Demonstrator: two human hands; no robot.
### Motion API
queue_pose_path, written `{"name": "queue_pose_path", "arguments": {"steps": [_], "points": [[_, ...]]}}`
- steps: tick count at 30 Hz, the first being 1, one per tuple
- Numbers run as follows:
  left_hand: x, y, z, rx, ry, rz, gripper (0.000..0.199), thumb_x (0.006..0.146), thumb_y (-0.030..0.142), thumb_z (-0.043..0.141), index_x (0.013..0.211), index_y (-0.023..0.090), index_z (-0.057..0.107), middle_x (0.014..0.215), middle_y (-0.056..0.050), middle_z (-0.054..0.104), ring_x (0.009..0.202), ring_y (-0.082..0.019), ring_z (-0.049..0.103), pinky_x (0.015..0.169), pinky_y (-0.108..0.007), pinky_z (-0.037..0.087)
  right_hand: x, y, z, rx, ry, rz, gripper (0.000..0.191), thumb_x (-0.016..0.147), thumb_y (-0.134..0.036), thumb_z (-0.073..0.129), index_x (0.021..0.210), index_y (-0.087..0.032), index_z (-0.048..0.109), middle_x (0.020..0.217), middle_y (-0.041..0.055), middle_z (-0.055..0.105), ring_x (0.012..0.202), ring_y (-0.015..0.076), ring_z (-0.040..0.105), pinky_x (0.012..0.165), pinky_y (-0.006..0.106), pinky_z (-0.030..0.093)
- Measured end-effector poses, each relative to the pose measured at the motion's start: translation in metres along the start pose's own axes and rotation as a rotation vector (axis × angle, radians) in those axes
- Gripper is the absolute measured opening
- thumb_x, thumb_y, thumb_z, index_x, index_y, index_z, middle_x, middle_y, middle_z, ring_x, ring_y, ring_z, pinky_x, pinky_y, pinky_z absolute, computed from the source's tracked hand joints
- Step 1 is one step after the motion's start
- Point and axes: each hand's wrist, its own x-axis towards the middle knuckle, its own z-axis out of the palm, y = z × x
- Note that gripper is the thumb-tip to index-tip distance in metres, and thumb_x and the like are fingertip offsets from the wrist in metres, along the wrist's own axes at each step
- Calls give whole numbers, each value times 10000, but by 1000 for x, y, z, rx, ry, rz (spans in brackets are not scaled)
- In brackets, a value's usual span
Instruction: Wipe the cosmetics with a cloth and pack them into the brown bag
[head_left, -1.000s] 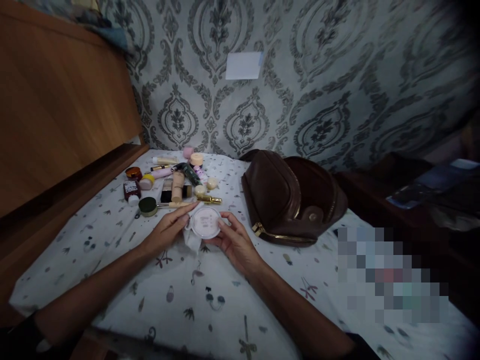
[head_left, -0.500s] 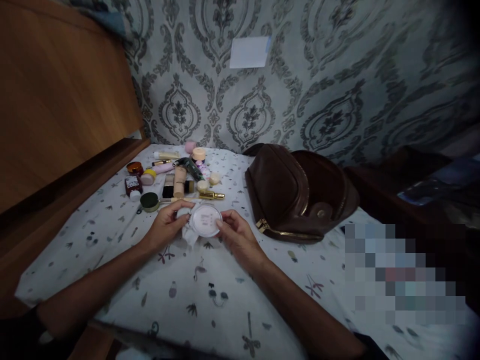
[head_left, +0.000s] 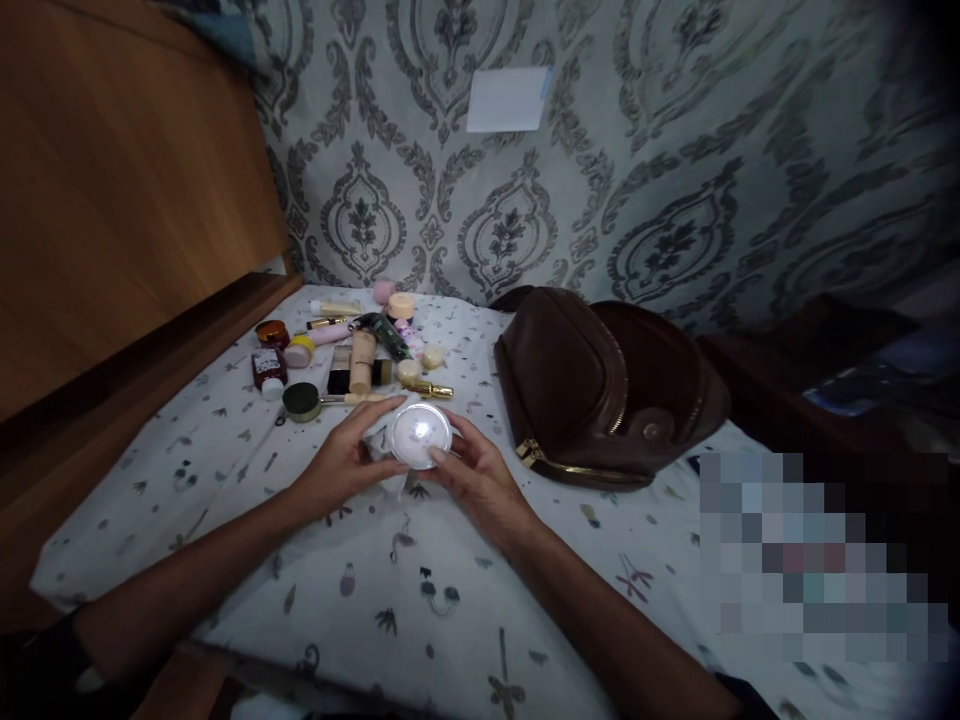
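Between the left hand (head_left: 341, 468) and right hand (head_left: 476, 480) sits a compact (head_left: 420, 434) over the bed (head_left: 420, 600). Cosmetics (head_left: 352, 350) lie behind the hands; a bag (head_left: 600, 390) lies to their right.

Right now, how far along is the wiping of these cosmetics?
Nothing looks finished. Both the left hand and right hand hold the round compact against a white cloth. The other cosmetics lie loose on the sheet beside the brown bag.

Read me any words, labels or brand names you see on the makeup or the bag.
None can be read.
Round compact, held by left hand and right hand: glare hides its face.
Small dark bottle: label too blurred.
Brown bag: no lettering visible.
White note on wall: blank.
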Motion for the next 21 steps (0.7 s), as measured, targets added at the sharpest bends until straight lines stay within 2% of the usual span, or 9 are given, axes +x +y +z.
{"name": "queue_pose_path", "arguments": {"steps": [4, 9, 13, 16, 21], "points": [[2, 0, -2, -14, 9, -2, 676, 756, 397, 804, 1365, 235, 557, 1385, -116, 575, 1283, -304, 530, 1109, -458, 401, 1, -2, -3, 15, -3, -5, 406, 747, -426, 795, 1092, -250, 674, 992, 24, 717, 787, 159, 677, 671, 287, 584], [3, 7, -3, -93, -9, -81, 685, 747, 382, 810, 1364, 228, 557, 1415, -102, 559, 1295, -299, 526, 1119, -438, 400, 2, -3, -5, 45, -5, -29, 384, 751, -450, 792, 1059, -254, 674, 960, 6, 729, 726, 136, 670, 650, 269, 580], [3, 12, -6, -120, -29, -140, 595, 866, 434, 676, 1399, 212, 533, 1480, -100, 507, 1360, -302, 466, 1159, -429, 350, 1, -3, -4, 47, 6, -31, 379, 751, -425, 798, 1071, -260, 681, 964, 5, 734, 756, 141, 677, 678, 277, 595], [3, 10, -9, -55, -34, -119, 510, 954, 435, 531, 1416, 218, 523, 1494, -88, 498, 1383, -288, 442, 1177, -431, 318, 2, -2, -5, 53, 11, -28, 395, 739, -424, 804, 1079, -256, 695, 1057, 24, 727, 817, 166, 685, 696, 313, 611], [4, 2, -9, 56, -7, -8, 465, 973, 386, 501, 1400, 207, 543, 1448, -101, 548, 1339, -274, 497, 1144, -429, 368, 3, 0, -7, 61, 11, -13, 428, 737, -417, 806, 1117, -254, 699, 1099, 39, 721, 858, 180, 688, 694, 316, 610]]}}
